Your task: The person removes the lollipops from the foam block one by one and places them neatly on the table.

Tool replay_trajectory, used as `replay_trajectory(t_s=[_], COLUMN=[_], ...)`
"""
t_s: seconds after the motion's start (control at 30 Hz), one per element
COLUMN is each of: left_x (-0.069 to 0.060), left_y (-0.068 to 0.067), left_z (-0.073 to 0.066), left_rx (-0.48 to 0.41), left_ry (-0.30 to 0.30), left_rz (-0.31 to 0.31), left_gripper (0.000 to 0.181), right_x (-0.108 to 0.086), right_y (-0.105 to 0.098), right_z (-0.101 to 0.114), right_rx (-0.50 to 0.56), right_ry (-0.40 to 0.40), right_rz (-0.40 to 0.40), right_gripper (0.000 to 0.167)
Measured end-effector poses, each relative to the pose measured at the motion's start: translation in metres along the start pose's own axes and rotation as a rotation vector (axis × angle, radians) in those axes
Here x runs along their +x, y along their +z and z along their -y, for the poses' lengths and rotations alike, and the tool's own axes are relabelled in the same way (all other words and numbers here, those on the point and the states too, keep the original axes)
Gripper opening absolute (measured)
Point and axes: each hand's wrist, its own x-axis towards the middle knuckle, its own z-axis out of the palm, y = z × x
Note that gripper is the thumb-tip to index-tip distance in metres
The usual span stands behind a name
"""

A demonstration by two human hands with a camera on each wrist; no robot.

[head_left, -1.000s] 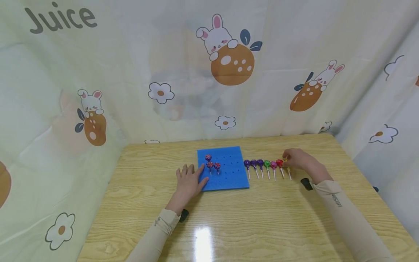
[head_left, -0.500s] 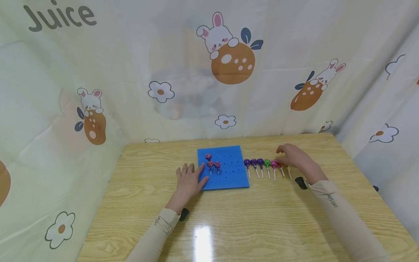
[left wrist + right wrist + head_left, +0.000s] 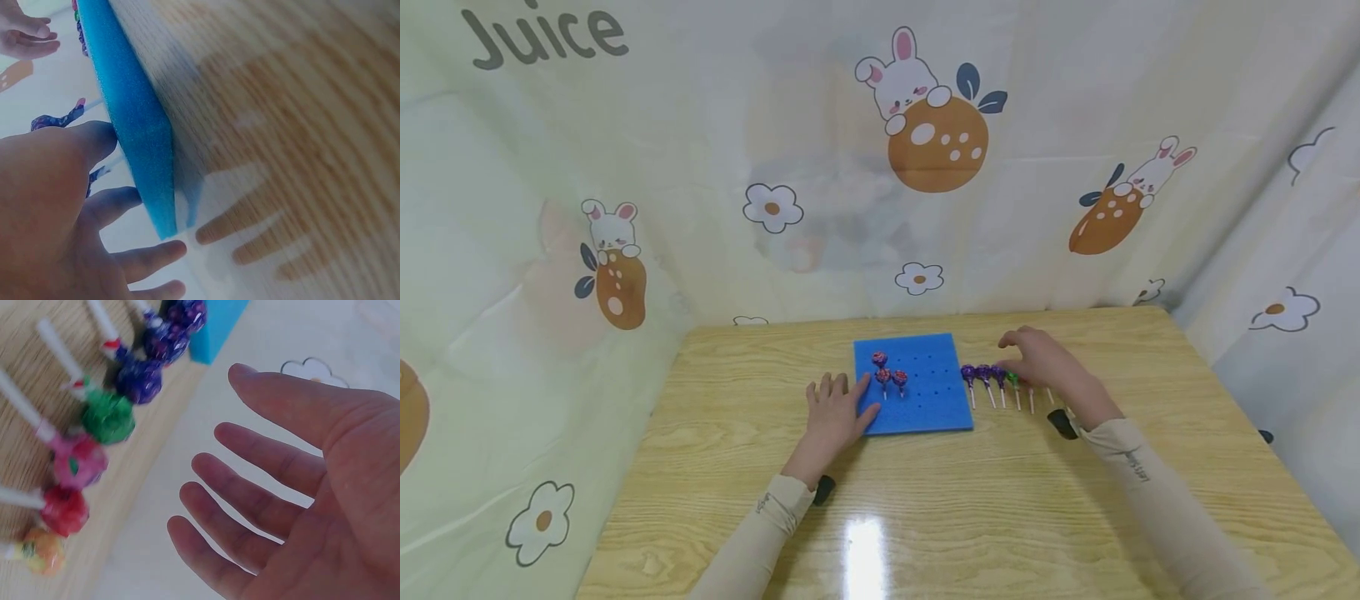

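My left hand [image 3: 833,417] rests with spread fingers at the left side of a blue foam board [image 3: 943,417]; thumb and index finger touch it. Three lollipops in red-and-blue wrappers [image 3: 900,379] stand upright in the board's left part. My right hand [image 3: 1047,360] hovers over a row of lying lollipops, its fingers extended and holding nothing. The row has three purple lollipops [image 3: 984,372] nearest the board, then a green lollipop [image 3: 109,417], a pink lollipop [image 3: 80,461], a red lollipop [image 3: 65,510] and a yellow lollipop [image 3: 44,552]. In the head view, my right hand hides some heads.
Several small holes dot the board. Everything lies on a wood-grain table [image 3: 715,433]. Behind it hangs a pale curtain [image 3: 820,283] printed with rabbits and flowers. A bright reflection shows on the table's front part.
My right hand has moved left along the row, from the yellow lollipop to around the green and pink ones. The left hand and the board have stayed in place.
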Motion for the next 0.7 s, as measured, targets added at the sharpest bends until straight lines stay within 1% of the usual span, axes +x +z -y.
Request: replay_trajectory(t_s=[0.33, 0.5, 0.7], left_x=[-0.001, -0.001, 0.001], left_y=[0.003, 0.002, 0.002], left_z=[0.000, -0.001, -0.002], left_rx=[-0.004, -0.003, 0.016], left_ry=[-0.009, -0.010, -0.003], left_rz=[0.015, 0.018, 0.025], left_gripper=[0.060, 0.061, 0.061], right_x=[0.003, 0.006, 0.013], right_y=[0.026, 0.037, 0.051], right_z=[0.030, 0.045, 0.066], right_rx=[-0.039, -0.033, -0.019], right_ry=[-0.082, -0.148, -0.223], right_rz=[-0.103, -0.170, -0.235], right_gripper=[0.041, 0.043, 0.044])
